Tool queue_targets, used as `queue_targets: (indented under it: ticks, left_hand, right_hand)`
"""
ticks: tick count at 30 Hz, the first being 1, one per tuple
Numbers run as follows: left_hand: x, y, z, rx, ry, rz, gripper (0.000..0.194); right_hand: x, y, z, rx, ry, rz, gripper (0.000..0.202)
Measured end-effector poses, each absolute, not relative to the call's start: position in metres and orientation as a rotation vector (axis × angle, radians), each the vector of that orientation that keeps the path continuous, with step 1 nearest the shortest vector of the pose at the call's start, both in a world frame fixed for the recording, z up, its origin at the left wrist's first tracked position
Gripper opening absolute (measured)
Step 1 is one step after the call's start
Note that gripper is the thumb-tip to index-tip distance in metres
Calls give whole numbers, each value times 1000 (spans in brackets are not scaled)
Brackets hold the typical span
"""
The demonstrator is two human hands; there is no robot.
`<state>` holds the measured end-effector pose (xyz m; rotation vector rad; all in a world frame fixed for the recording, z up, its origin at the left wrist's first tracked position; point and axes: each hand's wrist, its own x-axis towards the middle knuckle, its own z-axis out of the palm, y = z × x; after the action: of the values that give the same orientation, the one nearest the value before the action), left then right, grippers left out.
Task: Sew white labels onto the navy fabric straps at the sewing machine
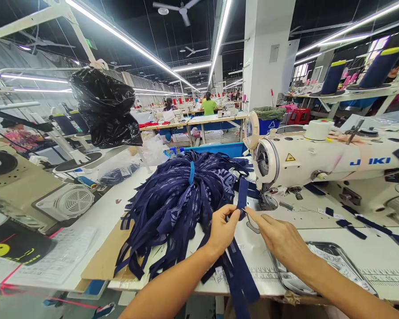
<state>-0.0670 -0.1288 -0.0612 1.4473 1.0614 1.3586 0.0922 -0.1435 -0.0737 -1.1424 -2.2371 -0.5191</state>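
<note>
My left hand pinches a navy fabric strip between thumb and fingers, just left of the sewing machine's needle area. My right hand is closed close by, its fingertips at the strip's lower end. A thin metal tip and a metal loop show at its fingers; they look like small scissors, mostly hidden by the hand. Beside my left hand lies a large bundle of navy strips, gathered by a blue tie. More navy strips hang over the table's front edge below my hands.
A white sewing machine stands at the right. Under my right forearm is a tray of white labels. Navy pieces lie farther right. A black plastic bag hangs at left, above papers. Other people sit at machines behind.
</note>
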Motion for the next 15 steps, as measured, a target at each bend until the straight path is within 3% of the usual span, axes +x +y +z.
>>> queue_targets:
  ticks: [15]
  left_hand:
    - [-69,-129,-56,1342,991,1285,26]
  right_hand:
    - [99,-135,-72,-994,-2292,-684,56]
